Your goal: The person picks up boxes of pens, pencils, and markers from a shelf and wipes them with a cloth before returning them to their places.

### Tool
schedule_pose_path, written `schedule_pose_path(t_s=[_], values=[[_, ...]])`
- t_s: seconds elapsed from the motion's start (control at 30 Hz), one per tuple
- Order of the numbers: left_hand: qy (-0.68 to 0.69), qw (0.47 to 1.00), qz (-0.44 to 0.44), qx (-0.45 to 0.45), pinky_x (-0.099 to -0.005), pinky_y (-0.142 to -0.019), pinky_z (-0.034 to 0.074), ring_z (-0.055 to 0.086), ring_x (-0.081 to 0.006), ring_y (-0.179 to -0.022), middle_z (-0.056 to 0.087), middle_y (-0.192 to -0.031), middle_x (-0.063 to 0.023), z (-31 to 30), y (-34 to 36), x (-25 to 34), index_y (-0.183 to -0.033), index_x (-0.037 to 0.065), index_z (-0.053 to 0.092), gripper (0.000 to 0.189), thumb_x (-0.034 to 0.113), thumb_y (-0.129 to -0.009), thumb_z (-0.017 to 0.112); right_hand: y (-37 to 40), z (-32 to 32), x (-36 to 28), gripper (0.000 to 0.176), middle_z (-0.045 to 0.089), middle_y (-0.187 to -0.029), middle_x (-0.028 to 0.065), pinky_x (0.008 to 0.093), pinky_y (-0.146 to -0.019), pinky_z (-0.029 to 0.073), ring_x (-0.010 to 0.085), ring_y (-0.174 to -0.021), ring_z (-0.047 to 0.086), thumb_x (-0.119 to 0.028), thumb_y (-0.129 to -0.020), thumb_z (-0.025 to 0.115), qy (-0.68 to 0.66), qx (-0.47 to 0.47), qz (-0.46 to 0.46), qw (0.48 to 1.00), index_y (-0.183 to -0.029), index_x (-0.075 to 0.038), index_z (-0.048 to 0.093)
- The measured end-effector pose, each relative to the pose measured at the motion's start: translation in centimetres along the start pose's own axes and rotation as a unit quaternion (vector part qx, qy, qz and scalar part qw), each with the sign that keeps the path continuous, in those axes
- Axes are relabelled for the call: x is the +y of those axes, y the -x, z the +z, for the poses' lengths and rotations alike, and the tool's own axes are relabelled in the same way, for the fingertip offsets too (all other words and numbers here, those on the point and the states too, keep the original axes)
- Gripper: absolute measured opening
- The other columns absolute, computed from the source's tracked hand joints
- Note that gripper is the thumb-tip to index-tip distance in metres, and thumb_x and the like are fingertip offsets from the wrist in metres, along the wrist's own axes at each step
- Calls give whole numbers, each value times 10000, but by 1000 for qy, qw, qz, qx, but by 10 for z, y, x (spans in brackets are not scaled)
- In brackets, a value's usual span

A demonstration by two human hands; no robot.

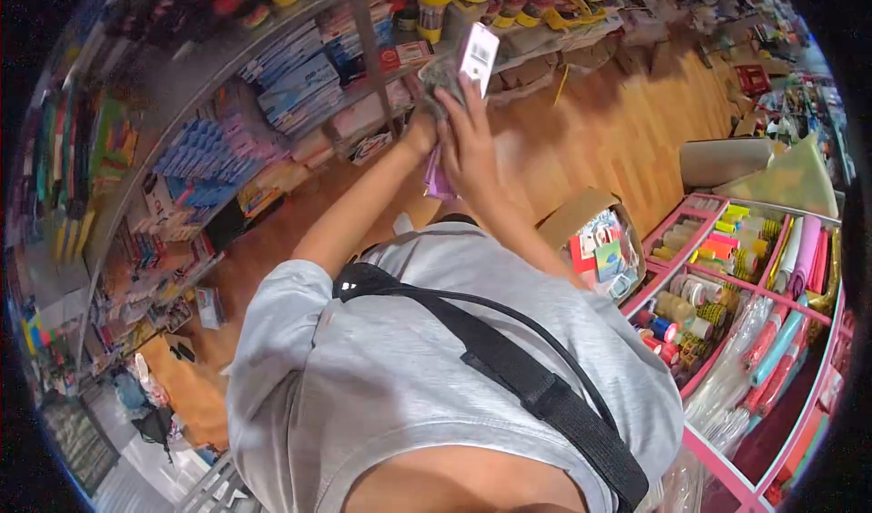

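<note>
Both my hands are raised in front of my chest, close together around a small grey-green packet (440, 75). A white card with a barcode (480, 56) sticks up at its top right, by my right fingertips. My left hand (421, 129) closes on the packet from the left, its fingers mostly hidden. My right hand (466, 136) presses against it from the right, fingers pointing upward along it. Below the palms, a purple strip (438, 179) shows between the wrists. What exactly the packet contains, I cannot tell.
Shelves of boxed goods (304, 95) run along the left and back. A cardboard box (599, 240) of cards and small packs stands on the wooden floor (599, 140). To the right is a pink-edged rack (683, 224) with ribbon spools (695, 304) and wrapping rolls (799, 254).
</note>
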State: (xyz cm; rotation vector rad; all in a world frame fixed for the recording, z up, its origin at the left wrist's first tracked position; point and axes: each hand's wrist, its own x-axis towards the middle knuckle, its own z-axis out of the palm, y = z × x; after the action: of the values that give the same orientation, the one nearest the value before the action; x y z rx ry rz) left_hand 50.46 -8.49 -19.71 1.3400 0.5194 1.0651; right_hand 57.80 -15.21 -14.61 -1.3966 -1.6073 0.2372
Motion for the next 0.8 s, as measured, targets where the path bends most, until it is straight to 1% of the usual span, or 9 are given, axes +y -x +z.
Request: schedule_pose_path(t_s=[0.07, 0.1, 0.17, 0.23, 0.33, 0.37, 0.47, 0.67, 0.8], values=[[331, 884, -292, 152, -359, -876, 423, 502, -282, -1003, 483, -1128, -162, 4, -2, 22, -1169, 21, 416, 382, 256, -898, 282, 19, 4, -17, 348, 292, -1323, 171, 465, -1008, 189, 394, -1230, 236, -60, -805, 509, -25, -20, 7, 999, -1151, -74, 483], [526, 828, -155, -115, -388, -884, 424, 501, -322, -1002, 472, -1133, -193, -35, 2, -56, -1156, 12, 419, 468, 349, -880, 250, 22, 5, -20, 348, 292, -1323, 171, 465, -1008, 189, 394, -1230, 236, -60, -805, 509, -24, -22, 6, 999, -1151, -74, 483], [622, 758, -174, -89, -410, -906, 405, 481, -337, -1034, 458, -1147, -211, -28, 11, -43, -1160, -3, 409, 540, 405, -862, 220, 25, 4, -25, 342, 287, -1326, 167, 469, -1010, 180, 386, -1235, 230, -54, -802, 507, -31, -25, 4, 999, -1143, -75, 487], [281, 955, -91, 30, -369, -937, 356, 461, -261, -1061, 450, -1166, -184, -9, 14, -17, -1193, -10, 381, 425, 269, -897, 257, 18, 1, -17, 357, 274, -1331, 164, 520, -1004, 138, 404, -1245, 183, -93, -803, 499, 49, -20, -15, 999, -1158, -117, 463], [-81, 996, -45, 21, -279, -851, 371, 477, -159, -927, 514, -1051, -83, 7, 16, 30, -1132, 0, 455, 311, 155, -906, 309, -26, 1, 2, 329, 267, -1326, 173, 553, -984, 131, 430, -1230, 182, -154, -829, 444, 85, 60, -7, 995, -1157, -140, 443], [38, 989, -139, 6, -267, -818, 379, 478, -146, -882, 531, -1000, -57, 8, 16, 36, -1098, -1, 486, 312, 164, -911, 299, -43, -2, 7, 321, 271, -1319, 182, 529, -988, 153, 432, -1223, 196, -159, -835, 431, 69, 74, -9, 995, -1154, -131, 444], [-48, 996, -71, 14, -253, -756, 389, 473, -101, -806, 548, -904, -30, 12, 19, 49, -1019, -1, 522, 296, 201, -915, 333, -70, -7, 17, 327, 332, -1260, 209, 364, -972, 249, 359, -1189, 297, -153, -842, 431, -3, 119, -21, 993, -1160, -76, 427], [55, 992, -103, 42, -252, -910, 313, 441, -130, -1018, 499, -1113, -66, 12, 20, 64, -1153, -21, 440, 381, 271, -924, 348, -71, 2, 5, 367, 450, -1116, 121, 264, -890, 324, 176, -1008, 432, -127, -843, 448, -228, 113, 79, 964, -1193, -33, 390], [-49, 995, 79, 37, -270, -988, 237, 350, -197, -1192, 400, -1272, -143, 1, 15, 72, -1261, -13, 334, 447, 286, -929, 304, -75, 0, -17, 389, 466, -1097, 108, 260, -874, 339, 162, -981, 446, -133, -847, 448, -269, 102, 105, 952, -1210, -20, 366]])
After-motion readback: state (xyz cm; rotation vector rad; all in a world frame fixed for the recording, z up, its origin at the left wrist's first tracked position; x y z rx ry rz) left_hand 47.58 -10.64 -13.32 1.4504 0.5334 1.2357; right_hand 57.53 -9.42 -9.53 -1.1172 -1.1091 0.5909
